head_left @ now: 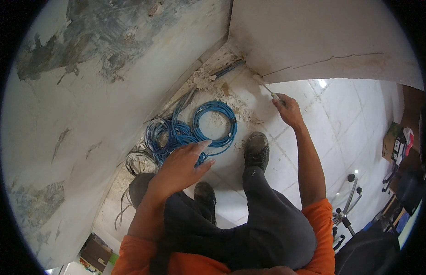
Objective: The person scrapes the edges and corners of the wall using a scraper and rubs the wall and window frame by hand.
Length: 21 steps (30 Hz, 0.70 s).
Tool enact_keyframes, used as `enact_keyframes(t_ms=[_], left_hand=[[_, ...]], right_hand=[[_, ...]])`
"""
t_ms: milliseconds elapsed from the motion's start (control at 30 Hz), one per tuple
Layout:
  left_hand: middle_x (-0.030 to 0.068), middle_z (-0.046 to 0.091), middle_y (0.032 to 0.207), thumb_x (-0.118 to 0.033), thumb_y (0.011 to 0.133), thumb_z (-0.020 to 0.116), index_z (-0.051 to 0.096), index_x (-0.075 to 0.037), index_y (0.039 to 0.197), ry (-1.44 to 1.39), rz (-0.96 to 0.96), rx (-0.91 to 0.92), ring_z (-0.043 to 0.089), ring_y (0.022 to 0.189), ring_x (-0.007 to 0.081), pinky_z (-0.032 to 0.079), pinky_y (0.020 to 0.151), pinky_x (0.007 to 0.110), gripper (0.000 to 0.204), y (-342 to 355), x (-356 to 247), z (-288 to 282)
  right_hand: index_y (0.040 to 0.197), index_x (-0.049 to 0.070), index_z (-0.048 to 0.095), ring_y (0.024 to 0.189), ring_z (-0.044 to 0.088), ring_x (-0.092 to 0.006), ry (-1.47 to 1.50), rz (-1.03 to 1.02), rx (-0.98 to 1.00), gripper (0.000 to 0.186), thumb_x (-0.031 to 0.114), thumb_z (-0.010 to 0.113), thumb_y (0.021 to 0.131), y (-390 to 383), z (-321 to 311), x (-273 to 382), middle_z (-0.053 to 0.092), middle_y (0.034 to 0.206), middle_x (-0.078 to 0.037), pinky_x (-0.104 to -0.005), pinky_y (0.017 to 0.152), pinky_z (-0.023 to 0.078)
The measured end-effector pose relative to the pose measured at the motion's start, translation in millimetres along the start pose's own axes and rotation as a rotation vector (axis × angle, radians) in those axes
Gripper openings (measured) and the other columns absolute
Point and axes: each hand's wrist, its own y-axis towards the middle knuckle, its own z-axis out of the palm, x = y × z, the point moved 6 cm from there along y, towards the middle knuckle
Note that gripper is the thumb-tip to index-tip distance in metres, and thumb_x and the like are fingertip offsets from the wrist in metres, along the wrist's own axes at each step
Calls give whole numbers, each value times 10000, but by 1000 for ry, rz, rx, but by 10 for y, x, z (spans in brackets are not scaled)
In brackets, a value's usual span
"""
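Note:
My right hand [289, 111] is closed round the pale handle of a screwdriver-like tool [269, 91] with a thin shaft. Its tip points at the foot of the wall [309, 41] on the right, below a long dark crack; whether it touches the wall I cannot tell. My left hand [178, 166] is empty, fingers apart and dusted white at the tips. It hangs over my left knee, near a neat coil of blue cable [232, 120] and a looser tangle of blue cable [153, 135], both on the floor.
Grey cable [138, 161] lies by the left wall [107, 91], whose paint is peeling. Dark conduit ends [230, 68] and plaster rubble [208, 83] fill the corner. My shoes [256, 149] stand on pale tiles. At right are a chair base [345, 211] and a cardboard box [390, 141].

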Motion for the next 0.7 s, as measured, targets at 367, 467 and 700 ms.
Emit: enact_keyframes(t_ms=[367,467,700], left_hand=[[257,562,1395,-366,993,598,492,27,1423,19,19,4,538,1302,393,415,1103,442,592,42,6,48],[257,565,1391,-369,991,600,492,29,1421,26,33,-9,544,1295,394,418,1100,438,595,50,20,53],[258,569,1381,-378,990,602,496,22,1415,12,31,-4,544,1283,405,419,1096,442,594,47,19,58]], right_hand=[[1191,25,711,778,698,-298,-19,-23,-79,345,266,672,948,-14,-137,-89,737,899,-201,-393,748,533],[1173,34,719,777,703,-316,-36,7,-85,325,260,671,945,-36,-194,-5,734,896,-207,-398,746,538],[1159,24,720,890,735,-351,-135,36,-132,317,247,670,938,-193,-292,170,732,960,-237,-418,807,558]])
